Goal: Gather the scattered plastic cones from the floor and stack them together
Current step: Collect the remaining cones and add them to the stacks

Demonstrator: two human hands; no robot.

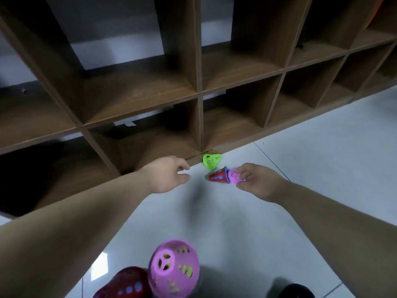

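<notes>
My right hand point(258, 181) grips a small stack of perforated cones lying sideways: a pink cone point(234, 177) at my fingers, with a blue rim and a red cone point(218, 175) pointing left. A green cone point(211, 160) lies on its side on the floor just beyond, against the shelf base. My left hand point(169, 174) hovers to the left of the stack, fingers apart and holding nothing. Close to the camera, a large-looking pink cone point(171, 268) sits over a green one, beside a red cone point(126, 284) with blue showing through its holes.
A dark wooden cubby shelf point(199, 93) with open compartments fills the upper view and meets the pale tiled floor point(311, 158). A dark object point(298, 290) shows at the bottom right edge.
</notes>
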